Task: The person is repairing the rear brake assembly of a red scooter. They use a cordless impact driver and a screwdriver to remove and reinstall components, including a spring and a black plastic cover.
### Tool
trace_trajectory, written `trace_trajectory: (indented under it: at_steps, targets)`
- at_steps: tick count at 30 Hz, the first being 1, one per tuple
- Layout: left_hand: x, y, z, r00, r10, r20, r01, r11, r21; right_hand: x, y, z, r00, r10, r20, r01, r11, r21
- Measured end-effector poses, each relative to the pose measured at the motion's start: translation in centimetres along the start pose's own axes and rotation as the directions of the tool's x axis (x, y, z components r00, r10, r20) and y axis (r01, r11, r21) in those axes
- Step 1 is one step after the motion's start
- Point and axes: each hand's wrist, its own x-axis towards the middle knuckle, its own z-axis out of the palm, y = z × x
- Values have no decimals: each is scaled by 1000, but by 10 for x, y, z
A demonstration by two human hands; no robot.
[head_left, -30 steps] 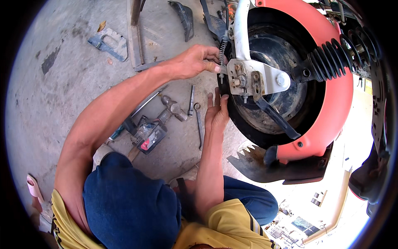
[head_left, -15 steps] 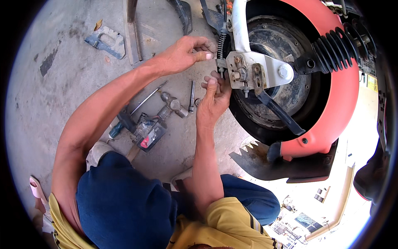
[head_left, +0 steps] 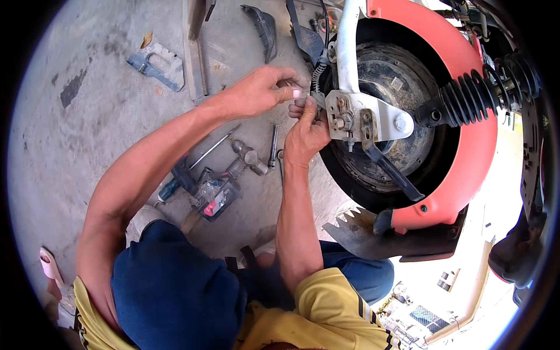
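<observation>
My left hand (head_left: 265, 93) has its thumb and fingers curled together beside the lower end of a sprung brake cable (head_left: 319, 74); what its fingertips hold is too small to make out. My right hand (head_left: 308, 131) is just below it, fingers closed around the cable's end fitting or something small there, partly hidden. Both hands are at the left edge of a silver bracket (head_left: 344, 114) with bolts, beside a wheel with a black hub (head_left: 402, 163) inside a red fender (head_left: 477, 146). A black lever (head_left: 394, 172) hangs from the bracket.
Hammer (head_left: 248, 156), socket extension (head_left: 273, 146), screwdriver (head_left: 210, 149), open case (head_left: 219, 201), metal frame (head_left: 192, 52) and grey-blue part (head_left: 154, 65) lie on concrete. A coiled shock absorber (head_left: 466, 99) is at right, a toothed black guard (head_left: 373, 233) below. Someone's foot in a pink slipper (head_left: 49, 262) is at far left.
My right hand has moved up from below the bracket to the cable's end, its fingers now closed. My left hand has shifted slightly, still at the cable. The view moved slightly.
</observation>
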Motion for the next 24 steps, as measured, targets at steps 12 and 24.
trace_trajectory:
  at_steps: [12,24]
  targets:
    - [25,-19,26,978,-17,208,100,913,-396,-9,10,-27,988,-128,85,153,870,-469]
    - [28,-23,49,994,-84,68,108,735,-670,-9,11,-17,984,176,-32,-173,981,86]
